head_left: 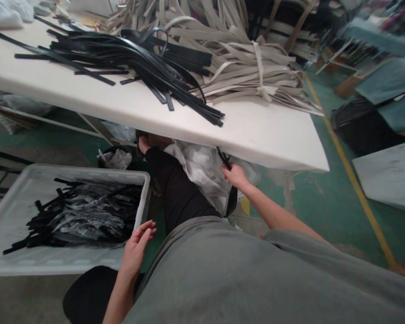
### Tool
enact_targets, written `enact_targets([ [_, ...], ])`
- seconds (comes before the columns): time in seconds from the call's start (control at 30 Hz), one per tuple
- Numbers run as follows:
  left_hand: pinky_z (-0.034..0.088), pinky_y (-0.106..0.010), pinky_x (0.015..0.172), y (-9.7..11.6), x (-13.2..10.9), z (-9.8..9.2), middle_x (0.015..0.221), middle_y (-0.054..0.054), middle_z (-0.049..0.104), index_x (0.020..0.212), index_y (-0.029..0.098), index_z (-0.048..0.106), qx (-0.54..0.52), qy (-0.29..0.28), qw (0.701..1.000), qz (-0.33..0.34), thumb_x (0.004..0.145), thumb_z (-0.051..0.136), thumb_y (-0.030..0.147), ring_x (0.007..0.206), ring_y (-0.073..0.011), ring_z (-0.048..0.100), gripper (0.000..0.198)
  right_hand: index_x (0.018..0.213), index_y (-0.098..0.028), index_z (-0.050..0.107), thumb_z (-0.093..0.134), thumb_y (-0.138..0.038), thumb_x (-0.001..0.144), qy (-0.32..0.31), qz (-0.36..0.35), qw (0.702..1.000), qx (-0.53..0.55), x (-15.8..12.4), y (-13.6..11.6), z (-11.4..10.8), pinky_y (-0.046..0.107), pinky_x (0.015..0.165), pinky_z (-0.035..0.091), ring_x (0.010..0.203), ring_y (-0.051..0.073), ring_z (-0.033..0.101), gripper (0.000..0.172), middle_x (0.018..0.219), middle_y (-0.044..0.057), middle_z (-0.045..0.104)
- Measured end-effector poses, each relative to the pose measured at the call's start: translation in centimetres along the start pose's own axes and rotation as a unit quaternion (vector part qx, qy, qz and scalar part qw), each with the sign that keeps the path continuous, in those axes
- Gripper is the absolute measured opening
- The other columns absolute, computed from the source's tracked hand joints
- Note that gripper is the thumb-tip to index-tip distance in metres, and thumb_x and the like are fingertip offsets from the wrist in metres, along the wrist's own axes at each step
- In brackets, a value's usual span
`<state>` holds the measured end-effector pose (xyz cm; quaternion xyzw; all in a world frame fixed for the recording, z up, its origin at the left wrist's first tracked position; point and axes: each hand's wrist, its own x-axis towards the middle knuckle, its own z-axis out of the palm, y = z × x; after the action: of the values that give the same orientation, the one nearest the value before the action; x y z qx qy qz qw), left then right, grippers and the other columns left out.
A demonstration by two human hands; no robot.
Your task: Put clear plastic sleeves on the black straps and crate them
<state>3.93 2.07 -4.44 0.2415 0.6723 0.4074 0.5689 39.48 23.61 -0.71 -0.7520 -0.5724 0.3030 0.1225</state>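
Right hand (236, 175) pinches dark narrow strips (224, 159) beside the near edge of the tabletop (256, 128); a firm but light grip should prevent slipping. Left hand (138, 247), loosely spread and empty, is farther from the tabletop, on which glossy black straps (138, 54) and matte beige straps (280, 81) lie flat.

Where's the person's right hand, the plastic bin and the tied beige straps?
Right hand (237, 176): head view, back of the hand.
Plastic bin (70, 259): head view, bare near wall.
Beige straps (277, 78): head view, beside their tie.
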Motion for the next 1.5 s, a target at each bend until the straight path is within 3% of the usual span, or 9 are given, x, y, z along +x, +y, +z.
enact_targets([
  [0.33,0.052,-0.038,0.089,-0.2,-0.6,0.8,0.118,-0.015,0.067,0.113,0.016,0.064,0.014,-0.027,0.999,-0.011,0.071,0.069,0.055,0.104,-0.0276,0.067,0.057,0.095,-0.008,0.068,0.060,-0.031,0.085,-0.015,0.041,0.999,0.014,1.9,-0.2,1.2,0.017,0.041,0.043,0.043,0.010,0.054,0.026,0.061,0.004,0.067],
  [0.53,0.051,-0.037,0.090,-0.2,-0.4,0.5,0.119,-0.015,0.067,0.114,0.016,0.063,0.015,-0.025,0.999,-0.014,0.071,0.069,0.055,0.104,-0.0268,0.066,0.058,0.092,-0.010,0.071,0.058,-0.035,0.087,-0.005,-0.020,0.999,-0.038,-0.5,-2.4,-1.5,0.019,0.049,0.046,0.053,0.014,0.062,0.029,0.067,0.005,0.071],
  [0.73,0.051,-0.039,0.090,1.7,-0.1,1.2,0.117,-0.015,0.068,0.111,0.016,0.065,0.018,-0.021,1.000,0.010,0.070,0.068,0.058,0.103,-0.0279,0.067,0.059,0.094,-0.013,0.074,0.054,-0.038,0.089,0.025,-0.060,0.987,-0.149,-1.2,-4.9,-3.4,0.025,0.072,0.048,0.085,0.024,0.069,0.033,0.080,0.012,0.075],
  [0.83,0.052,-0.040,0.090,2.3,0.0,1.3,0.115,-0.014,0.069,0.109,0.016,0.066,0.025,-0.024,0.999,0.026,0.069,0.069,0.057,0.102,-0.0281,0.067,0.058,0.103,-0.019,0.073,0.054,-0.037,0.089,0.062,-0.080,0.971,-0.219,-1.9,-4.9,-4.2,0.028,0.079,0.046,0.099,0.026,0.066,0.030,0.101,0.013,0.074],
  [0.97,0.052,-0.039,0.089,2.3,0.4,1.4,0.112,-0.013,0.070,0.106,0.017,0.067,0.031,-0.026,0.998,0.040,0.069,0.070,0.056,0.101,-0.0278,0.067,0.055,0.099,-0.022,0.074,0.053,-0.033,0.089,0.097,-0.086,0.938,-0.321,-2.9,-3.8,-5.8,0.028,0.073,0.044,0.094,0.025,0.066,0.026,0.099,0.013,0.074],
  [1.07,0.052,-0.038,0.088,2.5,0.8,1.9,0.110,-0.013,0.070,0.105,0.017,0.068,0.042,-0.038,0.997,0.046,0.068,0.071,0.055,0.099,-0.0271,0.068,0.053,0.090,-0.017,0.073,0.054,-0.038,0.088,0.076,-0.062,0.973,-0.211,-3.6,-3.5,-7.3,0.025,0.061,0.042,0.075,0.021,0.065,0.028,0.077,0.009,0.072],
  [1.17,0.050,-0.036,0.089,3.5,0.9,2.9,0.107,-0.013,0.071,0.103,0.016,0.069,0.035,-0.052,0.996,0.058,0.069,0.071,0.053,0.097,-0.0256,0.067,0.050,0.081,-0.014,0.068,0.060,-0.043,0.081,0.003,-0.057,0.997,0.044,-4.8,-4.8,-8.0,0.023,0.047,0.036,0.046,0.012,0.049,0.030,0.049,-0.001,0.053],
  [1.3,0.048,-0.037,0.093,6.5,0.4,5.2,0.102,-0.011,0.072,0.099,0.017,0.072,0.029,-0.081,0.992,0.089,0.071,0.070,0.048,0.098,-0.0252,0.066,0.042,0.074,-0.015,0.061,0.068,-0.044,0.071,-0.141,-0.102,0.948,0.265,-7.0,-8.8,-6.9,0.022,0.039,0.030,0.035,0.007,0.033,0.029,0.040,-0.009,0.039],
  [1.5,0.047,-0.031,0.088,11.5,0.5,9.7,0.107,-0.008,0.071,0.106,0.019,0.071,-0.012,-0.130,0.973,0.188,0.074,0.071,0.038,0.100,-0.0228,0.064,0.038,0.066,-0.015,0.060,0.067,-0.042,0.072,-0.229,-0.167,0.919,0.274,-8.4,-13.2,-3.2,0.020,0.039,0.029,0.035,0.006,0.035,0.029,0.038,-0.008,0.042],
])
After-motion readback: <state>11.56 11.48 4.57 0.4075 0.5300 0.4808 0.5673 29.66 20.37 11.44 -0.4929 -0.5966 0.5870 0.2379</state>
